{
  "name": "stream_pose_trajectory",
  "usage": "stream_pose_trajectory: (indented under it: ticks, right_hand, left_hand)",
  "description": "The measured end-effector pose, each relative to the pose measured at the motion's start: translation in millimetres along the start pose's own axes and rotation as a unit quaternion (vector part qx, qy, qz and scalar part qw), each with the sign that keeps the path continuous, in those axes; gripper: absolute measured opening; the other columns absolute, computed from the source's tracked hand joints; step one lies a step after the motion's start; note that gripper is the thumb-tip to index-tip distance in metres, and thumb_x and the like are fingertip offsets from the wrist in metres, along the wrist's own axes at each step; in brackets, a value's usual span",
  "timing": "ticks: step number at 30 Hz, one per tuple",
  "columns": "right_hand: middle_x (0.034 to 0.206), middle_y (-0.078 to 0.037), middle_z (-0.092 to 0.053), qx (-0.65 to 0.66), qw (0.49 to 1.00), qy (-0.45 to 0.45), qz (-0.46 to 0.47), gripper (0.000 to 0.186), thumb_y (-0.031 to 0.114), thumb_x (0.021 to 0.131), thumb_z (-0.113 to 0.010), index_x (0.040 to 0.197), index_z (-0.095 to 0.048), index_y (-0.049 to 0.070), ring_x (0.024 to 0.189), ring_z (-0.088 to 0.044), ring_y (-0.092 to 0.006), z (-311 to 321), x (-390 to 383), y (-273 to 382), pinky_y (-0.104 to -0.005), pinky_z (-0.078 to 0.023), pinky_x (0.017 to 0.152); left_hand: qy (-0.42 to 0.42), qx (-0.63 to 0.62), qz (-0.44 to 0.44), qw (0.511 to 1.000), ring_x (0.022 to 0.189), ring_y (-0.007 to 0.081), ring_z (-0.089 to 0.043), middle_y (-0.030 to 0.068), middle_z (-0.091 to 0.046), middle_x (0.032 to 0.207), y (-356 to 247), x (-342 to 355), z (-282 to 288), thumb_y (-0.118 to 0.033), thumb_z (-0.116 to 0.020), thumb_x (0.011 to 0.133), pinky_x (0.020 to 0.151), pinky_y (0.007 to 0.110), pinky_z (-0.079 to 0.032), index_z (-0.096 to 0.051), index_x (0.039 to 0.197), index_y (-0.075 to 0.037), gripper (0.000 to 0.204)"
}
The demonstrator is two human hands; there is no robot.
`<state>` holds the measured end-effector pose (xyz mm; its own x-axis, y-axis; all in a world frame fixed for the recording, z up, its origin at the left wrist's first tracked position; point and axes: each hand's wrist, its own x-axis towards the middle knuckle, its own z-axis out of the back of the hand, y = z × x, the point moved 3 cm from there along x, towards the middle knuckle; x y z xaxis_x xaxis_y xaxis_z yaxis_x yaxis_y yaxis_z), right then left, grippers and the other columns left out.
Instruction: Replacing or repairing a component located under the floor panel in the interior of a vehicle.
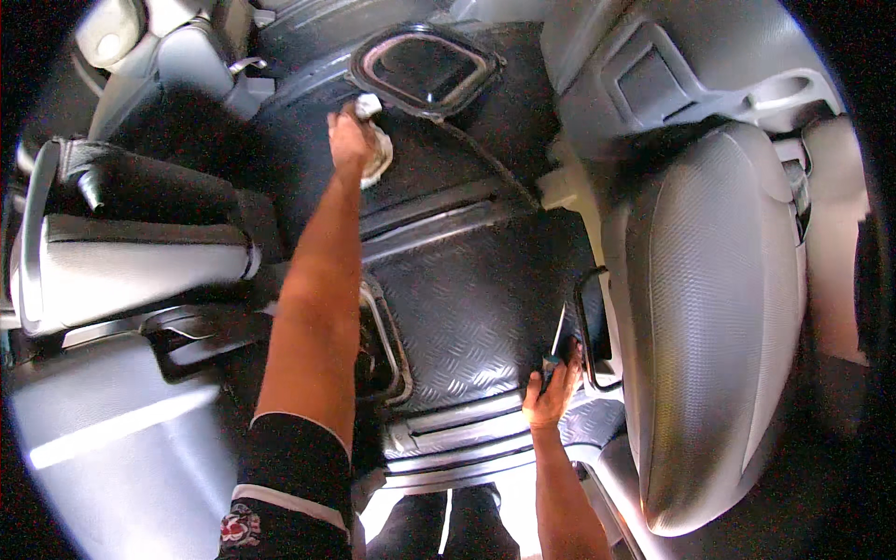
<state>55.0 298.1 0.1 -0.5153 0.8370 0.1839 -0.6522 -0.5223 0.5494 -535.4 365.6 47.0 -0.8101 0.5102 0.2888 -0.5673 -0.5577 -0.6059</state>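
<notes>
My left hand reaches forward over the black floor, fingers closed round a white cloth, just below a rounded-square black frame with a pinkish inner rim. A dark strip runs from that frame toward a black patterned tread plate. Low on the right, my right hand grips a screwdriver with a dark handle, its pale shaft pointing up the picture over the plate's edge beside a black curved bar.
I see a vehicle interior: a large grey seat on the right, a trim panel with cup holder behind it, folded grey seats on the left, a grey panel lower left, and a metal-edged step at the bottom, above my legs.
</notes>
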Motion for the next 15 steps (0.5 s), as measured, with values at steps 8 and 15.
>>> stream_pose_trajectory:
  ticks: [8, 15]
  right_hand:
    - [0.151, -0.036, -0.038, -0.031, 0.999, 0.011, -0.013, 0.053, 0.038, 0.097, -0.051, 0.120, -0.054, -0.010, 0.141, -0.035, -0.0520, 8.1, -1.4, -25.4, -0.0598, -0.026, 0.116]
    - [0.151, -0.035, -0.039, -0.017, 1.000, -0.004, -0.020, 0.055, 0.036, 0.096, -0.055, 0.125, -0.053, -0.010, 0.140, -0.036, -0.0525, 7.5, -8.1, -28.0, -0.0588, -0.026, 0.117]
  left_hand:
    - [-0.029, 0.029, -0.067, 0.997, 0.136, 0.0469, -0.044, 0.0299, -0.045, 0.146, -51.4, -189.4, 1.6, 0.007, -0.059, 0.079, 0.113, 0.049, -0.039, -0.053, 0.147, -0.017, 0.072]
    - [0.291, 0.034, -0.041, 0.955, 0.152, 0.0426, -0.023, 0.0204, -0.033, 0.161, -145.1, -497.8, 42.2, 0.002, -0.075, 0.066, 0.123, 0.060, -0.017, -0.043, 0.153, -0.016, 0.094]
